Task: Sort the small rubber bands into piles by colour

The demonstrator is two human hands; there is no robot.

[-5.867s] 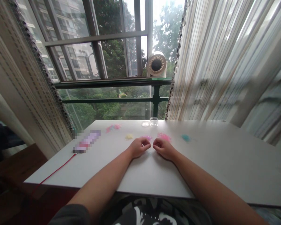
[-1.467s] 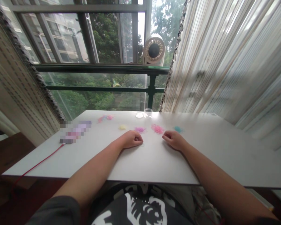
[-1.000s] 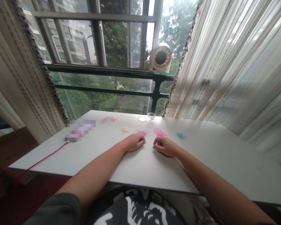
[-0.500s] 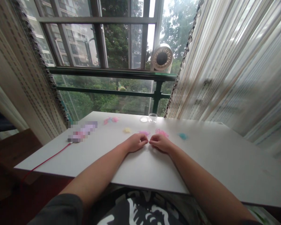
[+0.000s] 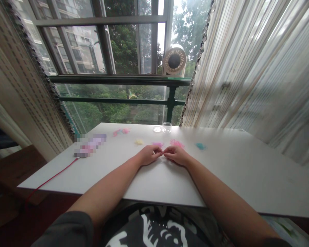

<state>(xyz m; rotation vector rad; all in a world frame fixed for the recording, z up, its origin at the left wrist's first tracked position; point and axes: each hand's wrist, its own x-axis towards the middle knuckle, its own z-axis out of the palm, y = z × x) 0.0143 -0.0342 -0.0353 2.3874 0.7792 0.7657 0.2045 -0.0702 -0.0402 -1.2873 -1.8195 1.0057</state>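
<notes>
My left hand (image 5: 150, 155) and my right hand (image 5: 175, 155) meet fingertip to fingertip over the white table (image 5: 113, 171). The fingers of both are pinched together; whatever lies between them is too small to make out. Just beyond my left hand is a small purple pile (image 5: 157, 144), and a pink pile (image 5: 177, 143) lies behind my right hand. A pale yellow pile (image 5: 138, 141) is to the left, a teal pile (image 5: 201, 146) to the right. Farther back, a mixed pink and blue cluster (image 5: 122, 131) lies at the left.
A clear round container (image 5: 167, 127) and a clear lid (image 5: 157, 129) stand near the table's back edge. At the left lies a blurred-out purple object (image 5: 90, 145) with a red cable (image 5: 54, 175). A white round fan (image 5: 174, 61) sits by the window.
The view has shifted slightly. Both hands keep their pinched pose, and their fingertips look a little closer together than before.
</notes>
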